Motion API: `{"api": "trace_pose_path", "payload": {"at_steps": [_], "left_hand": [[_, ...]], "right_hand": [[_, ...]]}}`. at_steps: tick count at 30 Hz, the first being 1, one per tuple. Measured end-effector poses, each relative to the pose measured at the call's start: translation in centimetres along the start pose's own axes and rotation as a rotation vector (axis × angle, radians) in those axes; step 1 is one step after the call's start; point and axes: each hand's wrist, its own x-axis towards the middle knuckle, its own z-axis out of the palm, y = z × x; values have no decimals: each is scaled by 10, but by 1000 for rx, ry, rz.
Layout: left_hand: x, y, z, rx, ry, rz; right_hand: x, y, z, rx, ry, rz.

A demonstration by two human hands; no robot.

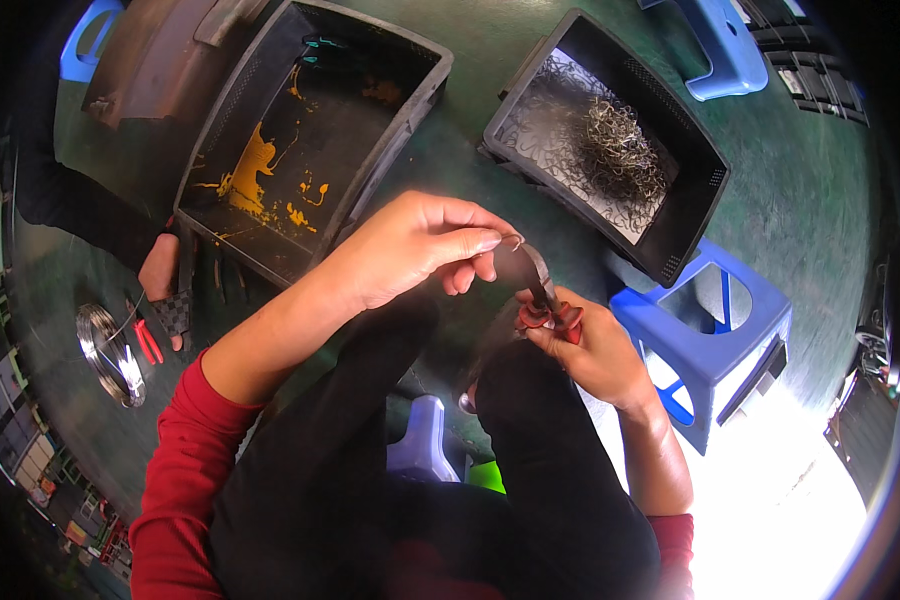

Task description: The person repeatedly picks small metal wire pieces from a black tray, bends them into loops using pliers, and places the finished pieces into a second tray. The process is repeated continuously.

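My left hand (pixel 432 248) is raised in front of my knees, its thumb and forefinger pinching a small bent metal hook (pixel 517 242). Just right of it and lower, my right hand (pixel 598 352) is closed around red-handled pliers (pixel 550 318). Their dark, curved metal head points up toward the left fingertips, close to the hook; whether they touch I cannot tell. Beyond my right hand, a black crate (pixel 705 215) holds a tangled pile of bent metal hooks (pixel 620 145) on a pale lining.
A black crate (pixel 395 135) stained yellow stands ahead left. Beside it are another person's foot in a checked slipper (pixel 173 312), a wire coil (pixel 110 355) and red-handled pliers (pixel 148 342) on the green floor (pixel 450 140). A blue stool (pixel 715 345) stands at right, another (pixel 725 50) behind.
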Motion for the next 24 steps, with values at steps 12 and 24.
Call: {"api": "trace_pose_path", "payload": {"at_steps": [12,24], "left_hand": [[-3,0,11,168,-14,13],[-4,-10,31,268,96,55]], "right_hand": [[-1,0,0,-87,71,-15],[10,12,7,-173,258,-45]]}}
